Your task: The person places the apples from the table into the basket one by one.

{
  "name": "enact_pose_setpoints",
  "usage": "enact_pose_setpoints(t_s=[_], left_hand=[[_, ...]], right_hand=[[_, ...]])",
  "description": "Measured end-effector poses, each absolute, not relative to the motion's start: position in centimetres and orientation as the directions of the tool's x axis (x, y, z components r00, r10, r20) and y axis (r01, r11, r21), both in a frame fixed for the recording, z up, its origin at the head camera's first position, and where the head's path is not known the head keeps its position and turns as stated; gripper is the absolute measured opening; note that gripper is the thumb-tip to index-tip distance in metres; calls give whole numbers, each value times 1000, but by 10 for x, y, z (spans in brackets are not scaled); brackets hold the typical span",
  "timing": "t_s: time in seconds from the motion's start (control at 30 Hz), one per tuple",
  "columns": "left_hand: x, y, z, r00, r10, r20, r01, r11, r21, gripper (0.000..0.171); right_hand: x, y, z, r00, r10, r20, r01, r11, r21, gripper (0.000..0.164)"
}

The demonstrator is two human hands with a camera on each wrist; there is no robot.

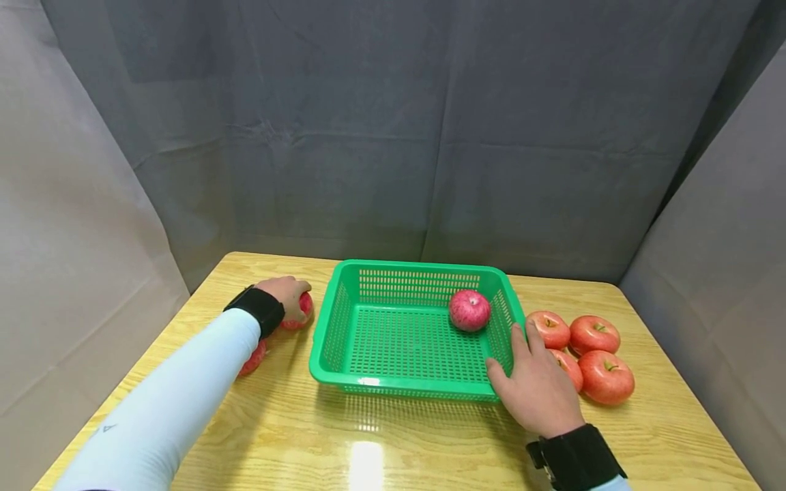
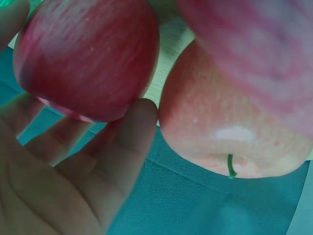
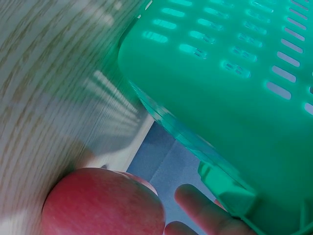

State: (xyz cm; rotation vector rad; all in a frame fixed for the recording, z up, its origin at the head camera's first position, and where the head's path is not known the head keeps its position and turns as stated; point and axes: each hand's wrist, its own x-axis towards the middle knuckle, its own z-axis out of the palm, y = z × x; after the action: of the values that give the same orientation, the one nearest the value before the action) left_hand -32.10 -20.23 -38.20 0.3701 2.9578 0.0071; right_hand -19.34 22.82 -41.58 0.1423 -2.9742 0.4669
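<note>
My left hand is left of the green basket, its thumb and fingers around a red apple. A second apple with a green stem sits close beside it, and a pinkish apple overlaps that one in the left wrist view. From the head, my left sleeve partly hides an apple. My right hand rests at the right side of the basket, fingers fairly straight along the rim and thumb over the near corner. Inside the basket, toward the right, lies one dark red apple.
Several lighter red apples are grouped to the right of the basket, one partly behind my right hand. Everything stands on a wooden table. Grey cloth hangs behind it, with paler cloth at both sides.
</note>
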Motion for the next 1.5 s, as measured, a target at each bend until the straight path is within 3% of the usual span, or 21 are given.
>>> enact_pose_setpoints(t_s=[0.7,1.17,1.5], left_hand=[[-324,-211,-382,-956,263,-131,256,964,68,61],[-322,-204,-348,-955,287,-69,280,955,98,67],[-318,-186,-311,-937,348,21,349,933,86,60]], right_hand=[[-194,228,-416,-988,-62,140,-102,950,-295,85],[-193,227,-417,-988,-57,145,-99,949,-300,86],[-193,226,-416,-989,-55,137,-94,950,-297,86]])
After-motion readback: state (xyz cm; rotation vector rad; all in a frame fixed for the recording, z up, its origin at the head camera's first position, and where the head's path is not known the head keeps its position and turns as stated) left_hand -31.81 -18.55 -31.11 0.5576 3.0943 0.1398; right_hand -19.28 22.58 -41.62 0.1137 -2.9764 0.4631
